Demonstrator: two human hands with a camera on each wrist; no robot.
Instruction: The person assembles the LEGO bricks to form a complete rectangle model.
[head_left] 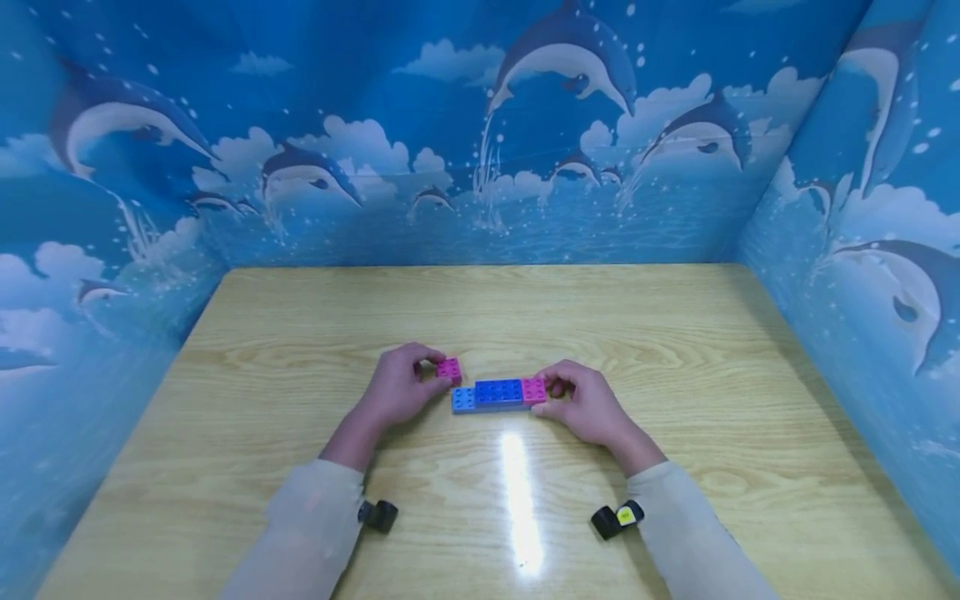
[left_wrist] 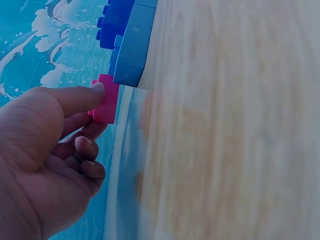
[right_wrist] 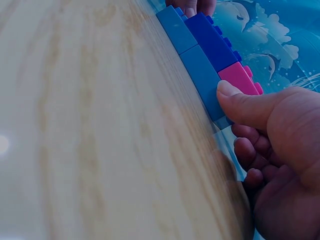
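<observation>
In the head view a row of toy building bricks lies mid-table. Light blue bricks (right_wrist: 200, 75) form its bottom layer; on them sit a long dark blue brick (head_left: 498, 391) and, at the right end, a pink brick (head_left: 533, 390). Studs show on the light blue layer's uncovered left end. My left hand (head_left: 405, 383) pinches a separate pink brick (left_wrist: 107, 100) between thumb and fingers, just behind and left of the row's left end. My right hand (head_left: 588, 404) grips the row's right end, its thumb against the pink brick's near side.
The wood-grain table (head_left: 300, 317) runs back to a blue dolphin-print curtain (head_left: 420, 150), which also rises along both sides. A bright light reflection (head_left: 521, 500) lies on the tabletop between the forearms. Each wrist bears a small black camera (head_left: 378, 516).
</observation>
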